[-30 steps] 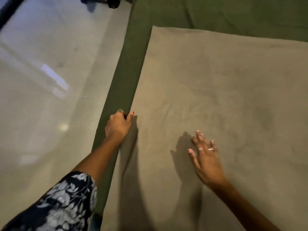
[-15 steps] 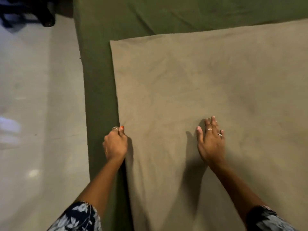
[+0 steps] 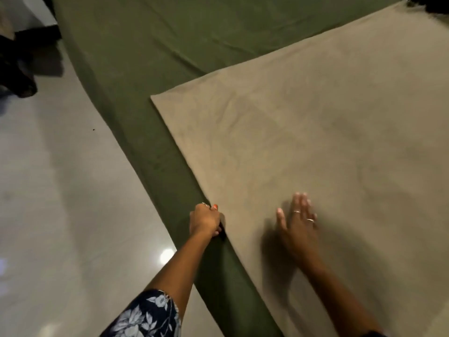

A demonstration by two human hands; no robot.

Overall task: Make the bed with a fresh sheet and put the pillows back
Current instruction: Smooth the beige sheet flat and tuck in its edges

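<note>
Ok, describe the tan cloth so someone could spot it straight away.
Find the bed, covered by a green sheet. The tan cloth lies flat on top, its corner pointing toward the floor. It is the only pale layer, with the left hand gripping its edge.

The scene is seen through a single wide-angle camera worn on the head, directed forward and steeply down at the bed (image 3: 136, 76) from close above. The frame is tilted, so that the bed's edge is drawn as a curved diagonal from upper left to lower right. The floor (image 3: 60, 190) is taken in at the left, and both forearms are seen entering from the bottom edge. No second view is provided.
</note>
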